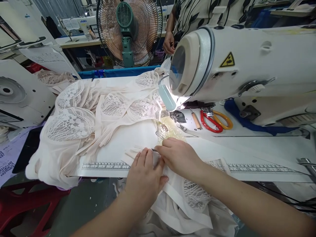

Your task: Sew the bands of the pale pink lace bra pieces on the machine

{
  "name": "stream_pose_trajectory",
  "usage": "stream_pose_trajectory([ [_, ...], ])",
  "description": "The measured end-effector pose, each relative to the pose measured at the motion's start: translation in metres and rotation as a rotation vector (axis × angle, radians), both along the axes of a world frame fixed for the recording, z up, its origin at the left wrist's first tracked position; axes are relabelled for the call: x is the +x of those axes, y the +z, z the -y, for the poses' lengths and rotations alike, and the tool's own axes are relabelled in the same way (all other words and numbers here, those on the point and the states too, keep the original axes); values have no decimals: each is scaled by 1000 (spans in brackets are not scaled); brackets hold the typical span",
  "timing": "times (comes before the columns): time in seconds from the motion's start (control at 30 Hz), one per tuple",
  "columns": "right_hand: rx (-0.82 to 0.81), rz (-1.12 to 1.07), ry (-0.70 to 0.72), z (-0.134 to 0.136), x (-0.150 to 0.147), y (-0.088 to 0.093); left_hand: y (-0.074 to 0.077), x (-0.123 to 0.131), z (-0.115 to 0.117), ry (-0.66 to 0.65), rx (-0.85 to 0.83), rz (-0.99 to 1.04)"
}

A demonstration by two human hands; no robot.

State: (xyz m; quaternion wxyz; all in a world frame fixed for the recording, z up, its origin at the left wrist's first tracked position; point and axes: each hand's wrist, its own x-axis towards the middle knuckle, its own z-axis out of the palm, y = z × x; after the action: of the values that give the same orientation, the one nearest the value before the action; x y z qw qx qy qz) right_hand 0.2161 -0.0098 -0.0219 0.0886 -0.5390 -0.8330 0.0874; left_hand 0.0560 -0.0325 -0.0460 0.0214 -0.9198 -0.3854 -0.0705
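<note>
My left hand lies on a pale strip of fabric at the table's front edge, its fingers stretched out close together and its thumb apart. Just beside it, my right hand is closed around a thin metal tool; only a short dark piece shows, so its kind cannot be told. Under both hands, a cream lace bra and more cream fabric hang over the edge towards me. Several similar lace bras are heaped on the left of the white table.
A sewing machine with a lit needle area stands at right. Behind my hands lie red-handled scissors, a wooden-handled tool and yellowish clear material. A ruler strip runs along the front edge. Beyond are a fan and another person's hand.
</note>
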Motion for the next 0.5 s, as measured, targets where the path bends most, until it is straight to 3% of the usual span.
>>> stream_pose_trajectory([
  [0.23, -45, 64, 58, 3, 12, 8, 1, 0, 0, 25, 3, -4],
  [0.5, -68, 127, -4, 16, 24, 20, 2, -1, 0, 25, 6, -6],
])
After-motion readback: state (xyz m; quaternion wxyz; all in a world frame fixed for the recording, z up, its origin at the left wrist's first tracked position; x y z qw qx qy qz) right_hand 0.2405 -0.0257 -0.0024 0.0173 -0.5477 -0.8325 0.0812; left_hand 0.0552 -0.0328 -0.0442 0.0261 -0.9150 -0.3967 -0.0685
